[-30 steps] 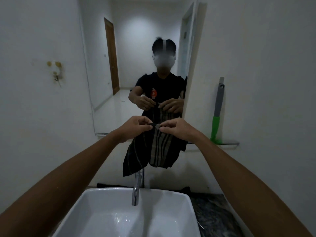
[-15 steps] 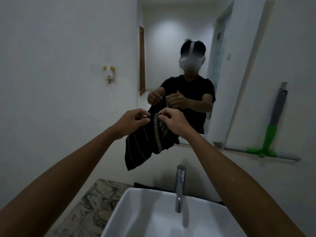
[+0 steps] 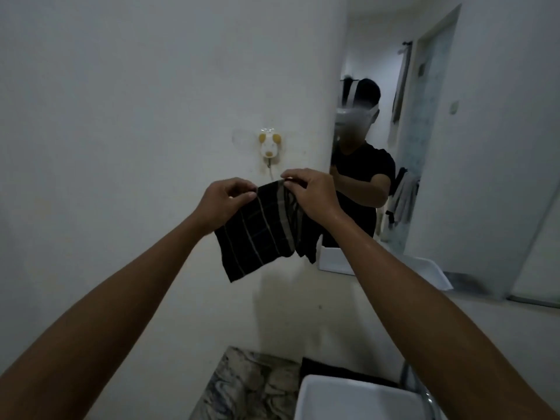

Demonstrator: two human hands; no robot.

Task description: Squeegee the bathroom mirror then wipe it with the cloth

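A dark cloth (image 3: 260, 234) with pale stripes hangs in front of the white wall, left of the mirror (image 3: 430, 153). My left hand (image 3: 225, 201) pinches its top left edge. My right hand (image 3: 312, 194) pinches the top edge close beside it, just below a small dog-shaped wall hook (image 3: 269, 146). The mirror fills the right side and reflects a person in a black shirt. The squeegee is out of view.
A white basin (image 3: 354, 398) sits at the bottom right, with a chrome tap (image 3: 424, 395) partly behind my right forearm. A marbled counter (image 3: 251, 386) lies left of the basin. A dark strip lies behind the basin against the wall.
The view has swung left: the mirror slid to the right edge and the green squeegee left the frame. Both hands carried the cloth leftward to just under the wall hook.
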